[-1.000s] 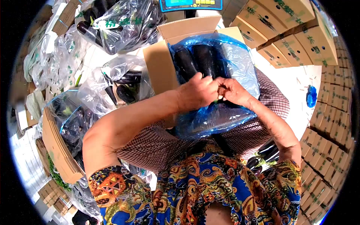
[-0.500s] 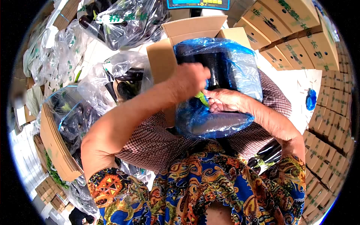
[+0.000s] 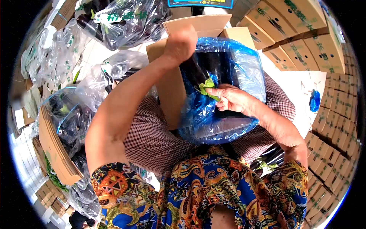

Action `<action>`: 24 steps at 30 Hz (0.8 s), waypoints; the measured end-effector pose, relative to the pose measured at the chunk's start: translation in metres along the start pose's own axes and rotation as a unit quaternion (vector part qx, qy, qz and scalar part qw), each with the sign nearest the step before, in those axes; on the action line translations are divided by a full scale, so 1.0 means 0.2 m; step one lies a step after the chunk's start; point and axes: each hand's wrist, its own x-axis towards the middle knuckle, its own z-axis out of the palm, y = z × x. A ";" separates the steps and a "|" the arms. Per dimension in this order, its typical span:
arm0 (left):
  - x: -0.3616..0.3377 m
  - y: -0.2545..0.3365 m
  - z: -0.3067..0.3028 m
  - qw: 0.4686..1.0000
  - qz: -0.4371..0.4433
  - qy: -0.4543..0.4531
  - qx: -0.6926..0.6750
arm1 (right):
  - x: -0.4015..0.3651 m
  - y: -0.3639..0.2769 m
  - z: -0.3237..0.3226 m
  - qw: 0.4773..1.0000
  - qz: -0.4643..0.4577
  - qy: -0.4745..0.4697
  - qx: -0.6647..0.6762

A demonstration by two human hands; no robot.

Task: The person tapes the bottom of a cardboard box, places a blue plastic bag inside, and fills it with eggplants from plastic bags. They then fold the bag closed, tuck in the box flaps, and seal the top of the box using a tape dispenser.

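A dark purple eggplant [image 3: 196, 71] slants across the left side of a blue plastic liner bag [image 3: 249, 72] inside an open cardboard box [image 3: 167, 84]. My left hand [image 3: 182, 42] is closed around its far end, slightly blurred. At the near end, the thumb and fingers of my right hand [image 3: 232, 98] pinch the green stem cap [image 3: 208, 88]. More dark eggplants [image 3: 222, 68] lie side by side in the liner. The box stands between my knees. The fingertips of my left hand are hidden.
Clear bags of eggplants [image 3: 126, 23] lie at the upper left. Flattened cardboard [image 3: 55, 141] leans at left. Stacked cartons [image 3: 297, 42] fill the right. A blue-edged device [image 3: 200, 3] is beyond the box, and blue plastic [image 3: 315, 100] lies on the floor.
My left hand has moved away from me and slightly left, exposing the eggplant's body. The stem end has shifted a little away from me; my right hand stays close to it.
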 end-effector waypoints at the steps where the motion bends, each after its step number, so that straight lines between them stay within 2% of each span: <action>1: 0.07 0.13 -0.10 0.971 -0.114 0.008 -0.211 | -0.01 0.00 -0.01 1.000 -0.008 0.008 -0.015; 2: 0.10 0.20 -0.15 0.885 -0.225 0.017 -0.408 | -0.02 -0.01 -0.01 0.999 -0.015 0.014 -0.031; 3: 0.09 0.18 -0.16 0.973 -0.084 0.006 -0.213 | -0.04 -0.03 -0.02 0.999 -0.029 0.019 -0.022; 4: 0.07 0.13 -0.18 0.998 0.062 -0.005 -0.005 | -0.04 -0.03 -0.06 0.998 -0.047 0.017 -0.025; 6: 0.00 0.18 -0.27 0.960 0.153 -0.199 0.124 | -0.12 -0.06 -0.01 0.993 -0.092 0.047 -0.062; 7: -0.05 0.28 -0.33 0.922 0.094 -0.372 0.040 | -0.11 -0.06 -0.03 0.991 -0.094 0.071 -0.067; 8: -0.11 0.31 -0.30 0.863 0.012 -0.495 0.096 | -0.11 -0.06 -0.03 0.988 -0.108 0.069 -0.084; 9: -0.17 0.39 -0.30 0.838 -0.022 -0.530 0.129 | -0.11 -0.06 -0.02 0.985 -0.121 0.066 -0.103; 12: -0.37 0.44 -0.26 0.866 0.040 -0.471 0.166 | -0.14 -0.09 0.03 0.976 -0.135 0.057 -0.164; 15: -0.39 0.44 -0.25 0.859 0.019 -0.482 0.170 | -0.14 -0.14 0.03 0.977 -0.109 0.044 -0.176; 18: -0.33 0.37 -0.43 0.906 -0.056 -0.418 -0.022 | -0.14 -0.16 0.00 0.977 -0.083 0.055 -0.188; 20: -0.27 0.38 -0.64 0.916 -0.153 -0.366 -0.070 | -0.13 -0.15 -0.01 0.985 -0.075 0.042 -0.150; 22: -0.29 0.36 -0.79 0.892 -0.291 -0.292 -0.186 | -0.11 -0.12 0.00 0.984 -0.062 0.040 -0.160; 24: -0.29 0.39 -0.91 0.908 -0.315 -0.220 -0.165 | -0.08 -0.08 0.04 0.974 -0.042 0.049 -0.218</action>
